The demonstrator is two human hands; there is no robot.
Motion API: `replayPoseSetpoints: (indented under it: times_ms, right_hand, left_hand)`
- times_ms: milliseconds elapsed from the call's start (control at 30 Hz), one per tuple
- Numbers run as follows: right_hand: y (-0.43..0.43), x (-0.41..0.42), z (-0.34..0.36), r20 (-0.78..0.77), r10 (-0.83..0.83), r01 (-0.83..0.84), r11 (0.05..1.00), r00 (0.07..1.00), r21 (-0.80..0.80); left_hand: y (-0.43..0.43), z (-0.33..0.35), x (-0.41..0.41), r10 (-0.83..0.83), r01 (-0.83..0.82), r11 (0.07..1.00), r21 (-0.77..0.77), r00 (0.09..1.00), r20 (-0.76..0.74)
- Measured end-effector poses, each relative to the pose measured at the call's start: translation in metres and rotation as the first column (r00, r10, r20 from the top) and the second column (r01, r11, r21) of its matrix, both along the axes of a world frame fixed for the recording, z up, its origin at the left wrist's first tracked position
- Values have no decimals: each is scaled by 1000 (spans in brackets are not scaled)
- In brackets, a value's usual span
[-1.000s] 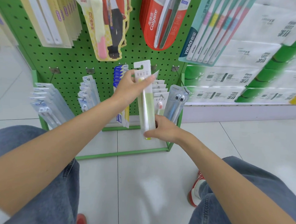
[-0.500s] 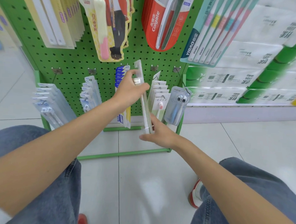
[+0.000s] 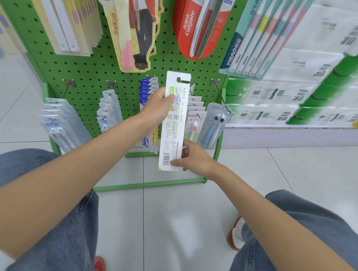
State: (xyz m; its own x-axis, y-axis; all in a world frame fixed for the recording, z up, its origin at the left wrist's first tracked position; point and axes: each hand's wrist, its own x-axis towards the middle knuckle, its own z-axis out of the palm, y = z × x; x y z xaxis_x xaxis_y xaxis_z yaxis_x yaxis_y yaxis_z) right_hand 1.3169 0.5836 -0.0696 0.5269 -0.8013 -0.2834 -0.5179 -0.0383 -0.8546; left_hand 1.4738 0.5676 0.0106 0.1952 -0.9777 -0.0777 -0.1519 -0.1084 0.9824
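Observation:
A long white toothbrush pack [image 3: 173,133] stands upright in front of the green pegboard rack [image 3: 90,72], its printed back with a barcode facing me. My left hand [image 3: 157,111] grips the pack's upper part, thumb across the card. My right hand [image 3: 193,158] pinches the pack's lower right edge near the barcode. The pack's hang hole is free of any hook.
Rows of toothbrush packs hang on hooks: clear packs [image 3: 58,125] at lower left, a red Colgate pack [image 3: 197,24] above, a blue child's brush pack [image 3: 215,127] at right. Tissue packs [image 3: 290,95] fill the shelf on the right. My knees and red shoes [image 3: 234,235] are on the tiled floor.
The pack has been turned about its long axis, from front through edge-on to its printed back facing me. Both hands stayed on it.

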Motion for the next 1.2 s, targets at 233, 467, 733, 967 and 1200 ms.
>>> replayPoseSetpoints:
  times_ms: [233,467,733,967,1200]
  right_hand:
    - [-10,-5,16,21,-100,101,993,995,-58]
    - [-17,-15,47,249,-304,340,933,920,-117]
    - [-21,-24,66,459,-406,499,861,790,-97]
    - [-20,-22,62,431,-426,516,850,795,-111]
    - [-8,-6,41,160,-156,197,939,975,-281]
  left_hand:
    - [5,-2,-4,-101,111,992,55,982,-160]
    - [10,-5,-13,-155,175,981,87,967,-201]
    - [17,-11,-22,-277,301,944,134,945,-174]
    - [15,-15,-21,-263,295,944,149,944,-198]
    - [9,-12,-16,-68,155,970,185,912,-405]
